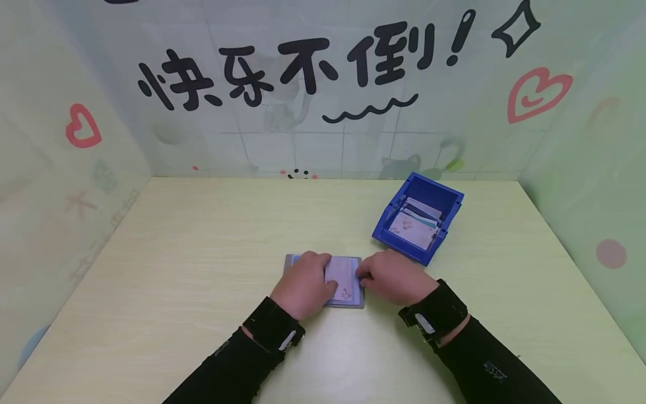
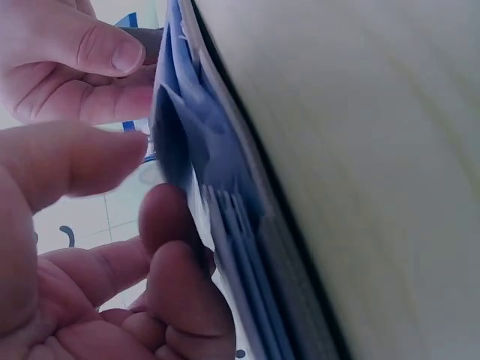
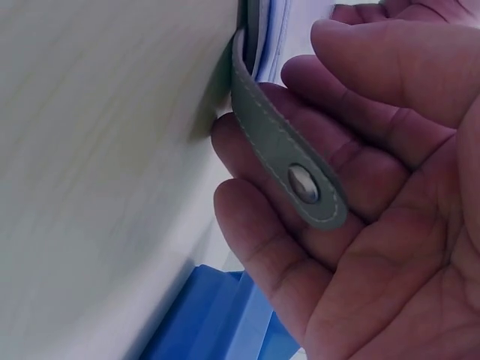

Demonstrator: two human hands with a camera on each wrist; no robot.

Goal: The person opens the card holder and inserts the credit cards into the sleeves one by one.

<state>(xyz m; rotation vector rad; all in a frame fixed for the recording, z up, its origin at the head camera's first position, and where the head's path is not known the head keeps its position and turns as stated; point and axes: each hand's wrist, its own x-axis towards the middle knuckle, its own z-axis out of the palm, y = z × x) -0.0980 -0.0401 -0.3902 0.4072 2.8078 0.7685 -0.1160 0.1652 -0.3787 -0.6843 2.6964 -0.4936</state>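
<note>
On the table lies a grey card holder [image 1: 362, 300] with clear sleeve pages; a pale printed card [image 1: 340, 275] shows on the top page. My left hand [image 1: 304, 286] grips the left part of the holder, thumb and forefinger spread over the page. In the left wrist view, a sleeve [image 2: 171, 142] gapes by the left thumb, above stacked pages [image 2: 247, 277]. My right hand [image 1: 391, 276] has its thumb and fingertips at the holder's right edge. A grey strap [image 3: 262, 135] with a metal snap hangs across the right fingers in the right wrist view.
Beyond my right hand stands an open blue box [image 1: 434, 193] with several printed cards [image 1: 414, 229] inside. A printed backdrop [image 1: 313, 146] rises at the back of the pale wooden table [image 1: 202, 235], with side panels left and right.
</note>
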